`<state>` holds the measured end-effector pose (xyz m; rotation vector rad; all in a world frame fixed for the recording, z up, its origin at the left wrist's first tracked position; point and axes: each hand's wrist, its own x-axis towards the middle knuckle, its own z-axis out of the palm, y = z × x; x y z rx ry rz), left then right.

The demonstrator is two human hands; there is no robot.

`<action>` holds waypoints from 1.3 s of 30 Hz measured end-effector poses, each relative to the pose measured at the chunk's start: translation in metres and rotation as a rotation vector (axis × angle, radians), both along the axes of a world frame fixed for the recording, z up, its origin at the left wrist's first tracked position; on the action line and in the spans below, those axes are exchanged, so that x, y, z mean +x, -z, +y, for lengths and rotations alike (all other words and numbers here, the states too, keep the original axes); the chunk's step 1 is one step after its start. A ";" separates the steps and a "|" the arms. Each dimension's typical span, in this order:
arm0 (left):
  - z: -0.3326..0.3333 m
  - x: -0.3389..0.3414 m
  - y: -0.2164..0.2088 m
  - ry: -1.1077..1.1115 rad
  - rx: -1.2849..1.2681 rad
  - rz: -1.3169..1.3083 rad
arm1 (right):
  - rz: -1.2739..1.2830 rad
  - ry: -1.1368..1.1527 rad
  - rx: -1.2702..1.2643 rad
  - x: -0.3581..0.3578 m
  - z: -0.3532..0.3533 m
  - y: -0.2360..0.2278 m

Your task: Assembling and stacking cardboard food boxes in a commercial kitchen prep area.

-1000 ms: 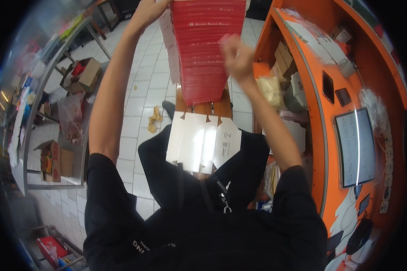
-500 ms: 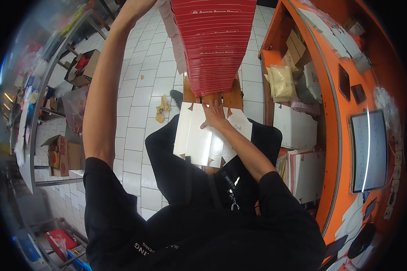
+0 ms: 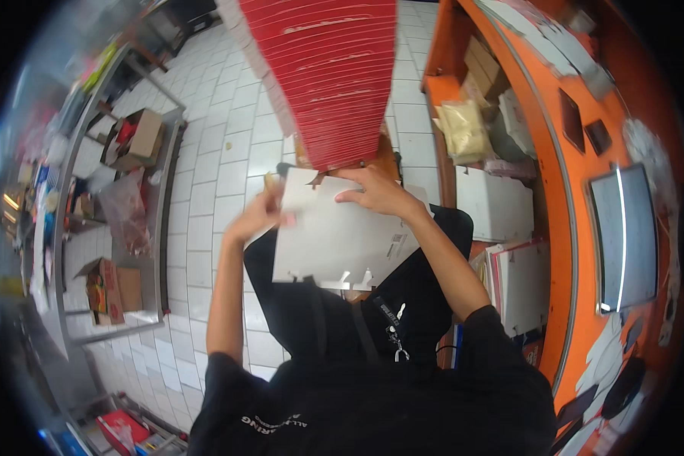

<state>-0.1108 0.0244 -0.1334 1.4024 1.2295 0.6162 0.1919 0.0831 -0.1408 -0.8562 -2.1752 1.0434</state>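
Observation:
A flat white cardboard box blank (image 3: 327,239) with notched edges lies across my lap and the wooden bench. My right hand (image 3: 378,194) rests on its far part, thumb and fingers apart. Beside the left edge of the blank is my left hand (image 3: 260,216), its fingers smeared by motion, so I cannot tell whether they grip the edge. Just beyond the blank rises a tall stack of red folded boxes (image 3: 327,83), leaning a little left, with white flaps along its left side.
To the right, an orange counter (image 3: 543,228) carries a tablet (image 3: 623,239) and two dark phones. Its shelves hold a yellowish plastic packet (image 3: 463,131) and white cardboard (image 3: 494,205). On the left, a metal rack (image 3: 163,220) holds open cartons (image 3: 114,292). White tiles cover the floor.
My left hand has come down from the red stack to the blank's left edge. The stack now appears farther left, and a plainer white face of cardboard shows on my lap.

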 end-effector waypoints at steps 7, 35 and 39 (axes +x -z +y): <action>-0.053 0.080 0.050 -0.132 0.025 -0.051 | 0.295 0.422 0.689 -0.009 -0.070 -0.046; -0.104 0.187 -0.100 0.112 0.687 0.236 | 1.295 0.726 -0.705 0.036 -0.162 -0.046; -0.107 0.200 -0.097 -0.142 0.741 0.315 | 1.428 0.741 -0.884 0.014 -0.172 -0.048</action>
